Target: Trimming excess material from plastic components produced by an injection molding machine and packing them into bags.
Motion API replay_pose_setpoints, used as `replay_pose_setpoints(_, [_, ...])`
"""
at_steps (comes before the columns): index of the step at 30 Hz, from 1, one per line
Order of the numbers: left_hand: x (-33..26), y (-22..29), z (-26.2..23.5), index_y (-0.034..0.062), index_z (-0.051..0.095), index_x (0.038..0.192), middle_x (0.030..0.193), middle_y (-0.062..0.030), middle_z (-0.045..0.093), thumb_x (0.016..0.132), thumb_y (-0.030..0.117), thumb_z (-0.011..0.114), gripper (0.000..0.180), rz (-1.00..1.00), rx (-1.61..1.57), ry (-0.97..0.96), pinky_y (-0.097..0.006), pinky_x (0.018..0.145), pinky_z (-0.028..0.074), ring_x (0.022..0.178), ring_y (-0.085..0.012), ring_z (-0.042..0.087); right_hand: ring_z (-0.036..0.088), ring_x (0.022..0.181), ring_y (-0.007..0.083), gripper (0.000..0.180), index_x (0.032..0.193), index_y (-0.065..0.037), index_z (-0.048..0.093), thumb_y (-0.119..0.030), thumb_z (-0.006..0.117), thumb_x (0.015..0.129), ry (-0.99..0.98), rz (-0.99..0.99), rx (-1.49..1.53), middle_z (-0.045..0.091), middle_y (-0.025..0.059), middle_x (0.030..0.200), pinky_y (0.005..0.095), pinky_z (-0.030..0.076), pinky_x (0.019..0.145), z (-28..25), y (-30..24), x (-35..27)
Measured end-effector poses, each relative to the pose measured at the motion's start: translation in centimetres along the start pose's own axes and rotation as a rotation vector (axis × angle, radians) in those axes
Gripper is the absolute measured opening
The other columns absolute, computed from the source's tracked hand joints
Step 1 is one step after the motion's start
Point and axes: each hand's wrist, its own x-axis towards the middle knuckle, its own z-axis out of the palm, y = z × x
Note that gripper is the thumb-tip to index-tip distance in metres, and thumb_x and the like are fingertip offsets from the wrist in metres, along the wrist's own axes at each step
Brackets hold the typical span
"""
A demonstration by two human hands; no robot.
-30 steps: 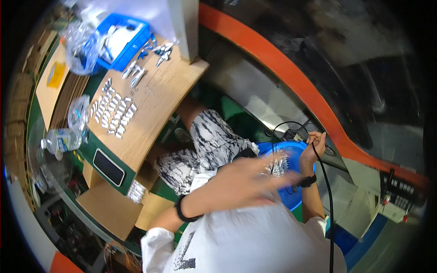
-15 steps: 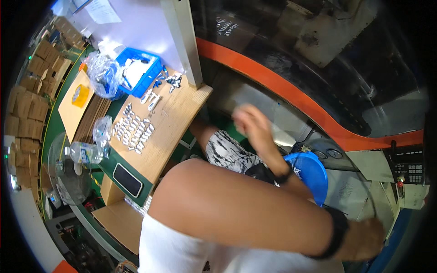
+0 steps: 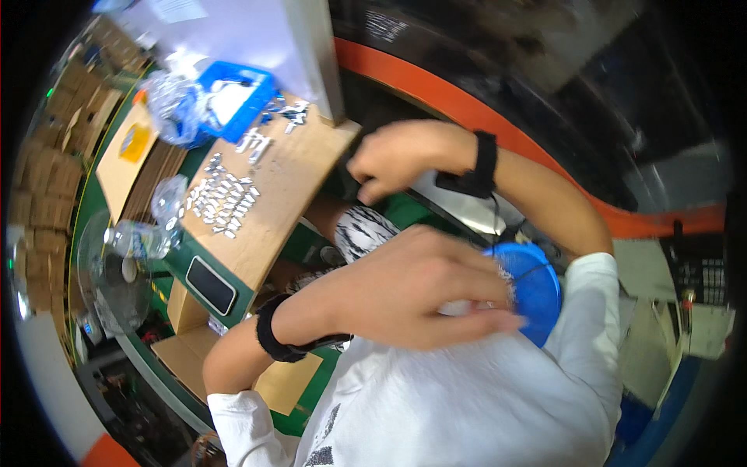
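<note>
My left hand (image 3: pixel 416 288) reaches across the front of my white shirt, close to a blue bucket (image 3: pixel 538 300) that it partly hides. Its fingers are bent in toward the thumb; a pale patch shows between them, too blurred to name. Farther up, my right hand (image 3: pixel 397 156) hangs beyond the right end of the wooden tabletop (image 3: pixel 284 194). Its fingers look curled but are smeared by motion, and anything in them is hidden. Small silvery parts (image 3: pixel 224 201) lie in rows on that tabletop. White-handled pieces (image 3: pixel 255 146) lie behind them.
A blue bin (image 3: pixel 253 109) and a clear plastic bag (image 3: pixel 171 109) stand at the back. Along the left are yellow tape (image 3: pixel 135 143) on stacked cardboard, a plastic bottle (image 3: pixel 140 240) and a phone (image 3: pixel 211 285). An orange-edged machine (image 3: pixel 443 93) spans the right, with a keypad (image 3: pixel 704 280).
My left arm, stretched far to the right before, has drawn back to the middle. My right hand has moved up and left, toward the tabletop's end. The parts lie as before.
</note>
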Motion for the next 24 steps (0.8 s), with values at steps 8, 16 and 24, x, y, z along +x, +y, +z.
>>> replay_pose_setpoints(8, [-7.1, -22.1, 15.8, 0.0062, 0.061, 0.106, 0.109, -0.0149, 0.061, 0.087, 0.027, 0.056, 0.028, -0.004, 0.332, -0.054, -0.044, 0.092, 0.045, 0.105, -0.0302, 0.057, 0.062, 0.083, 0.0283, 0.027, 0.091, -0.008, 0.064, -0.035, 0.062, 0.086, 1.185, -0.121, 0.334, 0.063, 0.0100, 0.087, 0.0402, 0.049, 0.074, 0.8, -6.9, -1.2])
replay_pose_setpoints(16, [1.7, -21.6, 14.4, 0.0093, 0.061, 0.112, 0.107, -0.0140, 0.061, 0.090, 0.039, 0.059, 0.037, -0.319, 0.346, -0.333, -0.042, 0.088, 0.049, 0.101, -0.0333, 0.060, 0.060, 0.083, 0.0190, 0.025, 0.099, -0.002, 0.064, -0.026, 0.063, 0.091, 0.726, -0.121, 1.372, 0.063, 0.0089, 0.090, 0.0314, 0.049, 0.074, 20.6, -14.1, -16.9])
replay_pose_setpoints(24, [4.7, -22.2, 19.1, 0.0034, 0.059, 0.118, 0.119, -0.0199, 0.060, 0.088, 0.052, 0.057, 0.057, -0.319, 0.227, -0.677, -0.042, 0.088, 0.049, 0.104, -0.0369, 0.061, 0.062, 0.085, 0.0129, 0.030, 0.106, -0.005, 0.066, -0.031, 0.065, 0.090, 0.028, 0.799, 1.883, 0.068, 0.0034, 0.096, 0.0279, 0.050, 0.073, 49.0, -17.9, -26.4])
